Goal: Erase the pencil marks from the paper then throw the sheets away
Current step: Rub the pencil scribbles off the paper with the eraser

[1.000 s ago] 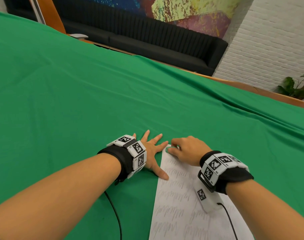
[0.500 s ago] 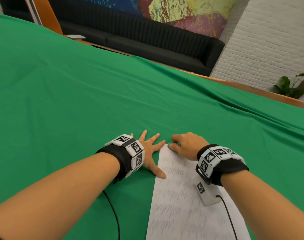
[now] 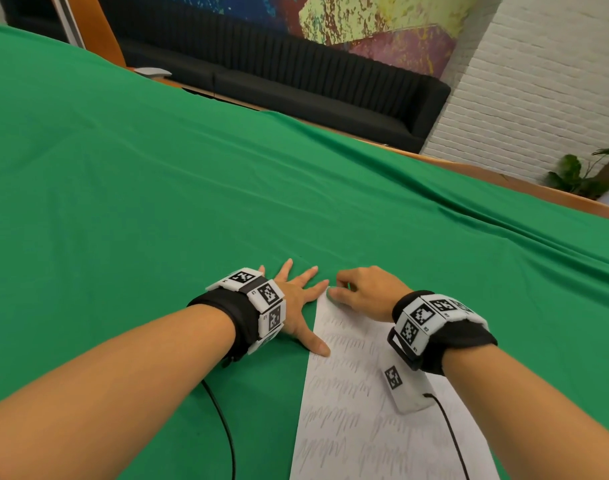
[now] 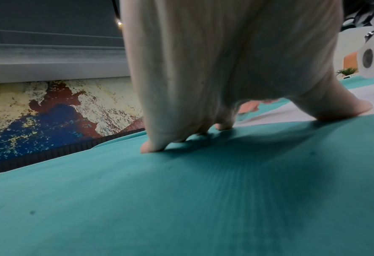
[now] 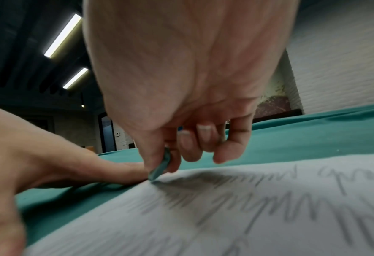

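A white sheet of paper covered in rows of grey pencil scribbles lies on the green cloth, near the bottom of the head view. My right hand sits at the sheet's far left corner and pinches a small teal eraser, whose tip touches the paper edge. My left hand lies flat with fingers spread on the cloth beside the sheet; its thumb presses the sheet's left edge.
The green cloth covers the whole table, with wrinkles at the right. A black sofa and white brick wall stand beyond the far edge. Black cables trail from both wristbands.
Both hands and the sheet hold nearly the same place; the right hand has shifted slightly at the sheet's corner.
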